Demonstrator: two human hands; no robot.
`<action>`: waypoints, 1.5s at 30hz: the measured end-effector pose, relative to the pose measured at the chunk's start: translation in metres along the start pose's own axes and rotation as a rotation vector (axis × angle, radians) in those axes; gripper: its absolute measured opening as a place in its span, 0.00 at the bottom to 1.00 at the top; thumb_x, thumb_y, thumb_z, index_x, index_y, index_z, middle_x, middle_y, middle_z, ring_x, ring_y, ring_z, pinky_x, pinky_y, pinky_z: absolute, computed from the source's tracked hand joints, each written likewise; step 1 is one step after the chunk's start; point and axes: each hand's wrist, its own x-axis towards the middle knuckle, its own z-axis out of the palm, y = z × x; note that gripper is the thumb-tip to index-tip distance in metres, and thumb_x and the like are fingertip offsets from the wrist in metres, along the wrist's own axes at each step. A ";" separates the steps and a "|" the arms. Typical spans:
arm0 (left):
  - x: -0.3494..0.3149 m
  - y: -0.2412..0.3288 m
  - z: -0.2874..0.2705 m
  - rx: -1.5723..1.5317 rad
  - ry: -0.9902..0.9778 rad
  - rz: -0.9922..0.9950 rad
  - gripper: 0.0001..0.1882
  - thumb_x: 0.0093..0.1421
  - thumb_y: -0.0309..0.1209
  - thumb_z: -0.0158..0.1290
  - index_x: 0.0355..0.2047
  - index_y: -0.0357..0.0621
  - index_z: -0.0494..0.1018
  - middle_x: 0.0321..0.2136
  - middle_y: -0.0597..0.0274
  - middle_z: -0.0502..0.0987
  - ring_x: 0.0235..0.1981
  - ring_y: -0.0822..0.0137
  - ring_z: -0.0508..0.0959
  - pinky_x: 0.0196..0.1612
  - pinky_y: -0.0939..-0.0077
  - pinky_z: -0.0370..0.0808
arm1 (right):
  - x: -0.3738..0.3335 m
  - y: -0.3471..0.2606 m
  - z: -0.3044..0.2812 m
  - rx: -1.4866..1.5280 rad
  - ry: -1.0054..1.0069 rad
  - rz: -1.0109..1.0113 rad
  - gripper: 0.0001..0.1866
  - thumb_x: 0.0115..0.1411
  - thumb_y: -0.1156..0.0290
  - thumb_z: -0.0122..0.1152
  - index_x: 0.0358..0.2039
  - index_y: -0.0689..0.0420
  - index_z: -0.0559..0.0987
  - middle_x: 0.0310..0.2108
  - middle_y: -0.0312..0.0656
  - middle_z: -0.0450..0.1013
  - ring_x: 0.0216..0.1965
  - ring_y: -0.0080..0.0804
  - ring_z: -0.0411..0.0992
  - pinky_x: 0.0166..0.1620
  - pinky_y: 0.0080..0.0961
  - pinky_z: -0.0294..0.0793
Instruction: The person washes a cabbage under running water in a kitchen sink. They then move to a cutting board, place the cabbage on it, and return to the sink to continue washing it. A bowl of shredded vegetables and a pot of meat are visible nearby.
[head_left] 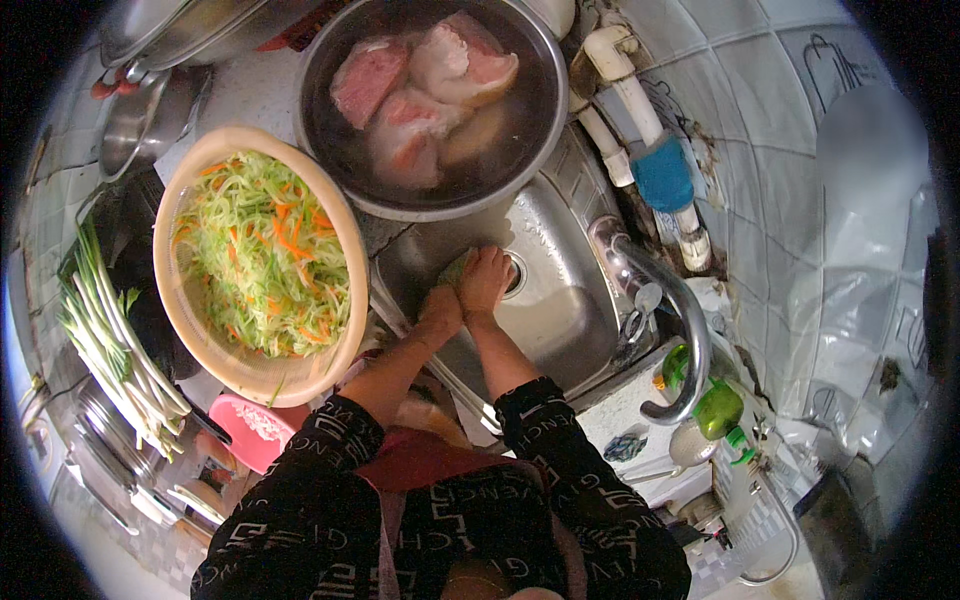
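Both my hands are together low in the steel sink, beside its drain. My right hand lies over the front of my left hand, fingers closed. A pale green clump shows at the edge of the pressed hands; it looks like shredded vegetable, mostly hidden by the fingers. Left of the sink, a beige colander is heaped with shredded green vegetable and carrot. Beyond the sink stands a large steel basin with several chunks of raw meat in water.
A curved steel faucet arches over the sink's right side. Green bottles stand near it. At left lie spring onions, with a pink bowl of white bits closer to me. White pipes run along the tiled wall.
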 end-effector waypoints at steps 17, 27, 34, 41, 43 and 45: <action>0.035 -0.029 0.026 0.073 -0.025 0.019 0.15 0.60 0.31 0.48 0.41 0.33 0.76 0.36 0.38 0.78 0.39 0.42 0.79 0.44 0.49 0.74 | 0.033 -0.011 -0.014 -0.092 -0.340 0.032 0.22 0.63 0.65 0.46 0.55 0.63 0.66 0.47 0.51 0.70 0.50 0.50 0.68 0.54 0.49 0.64; 0.020 0.002 -0.005 0.090 0.085 0.111 0.12 0.59 0.30 0.53 0.38 0.33 0.78 0.35 0.43 0.80 0.38 0.48 0.81 0.41 0.57 0.76 | 0.031 -0.011 -0.010 0.082 -0.090 0.021 0.11 0.62 0.68 0.48 0.41 0.61 0.69 0.37 0.53 0.74 0.40 0.56 0.72 0.45 0.51 0.66; 0.105 -0.082 0.029 0.103 0.081 0.403 0.28 0.58 0.39 0.57 0.53 0.30 0.67 0.47 0.38 0.73 0.51 0.43 0.73 0.53 0.54 0.70 | 0.013 -0.010 -0.058 0.366 0.141 0.159 0.09 0.63 0.67 0.50 0.39 0.59 0.70 0.35 0.53 0.73 0.38 0.58 0.72 0.42 0.50 0.69; -0.049 0.052 -0.006 -0.010 0.091 0.386 0.37 0.62 0.35 0.54 0.66 0.42 0.49 0.59 0.43 0.63 0.56 0.51 0.68 0.59 0.62 0.63 | -0.147 0.105 -0.118 0.570 0.220 0.423 0.09 0.62 0.68 0.54 0.37 0.59 0.70 0.32 0.52 0.75 0.34 0.52 0.74 0.37 0.43 0.73; -0.108 0.100 -0.037 -0.042 -0.068 0.303 0.34 0.64 0.30 0.51 0.67 0.48 0.48 0.57 0.44 0.64 0.49 0.53 0.71 0.54 0.66 0.67 | -0.203 0.120 -0.138 0.651 0.051 0.639 0.09 0.62 0.68 0.54 0.39 0.58 0.71 0.30 0.52 0.75 0.34 0.52 0.75 0.36 0.42 0.73; -0.132 0.115 -0.051 -0.079 -0.082 0.388 0.33 0.65 0.26 0.49 0.68 0.51 0.47 0.55 0.44 0.66 0.47 0.53 0.74 0.50 0.68 0.69 | -0.254 0.122 -0.153 0.620 0.332 0.617 0.10 0.62 0.68 0.54 0.41 0.58 0.72 0.29 0.53 0.75 0.33 0.52 0.75 0.35 0.42 0.73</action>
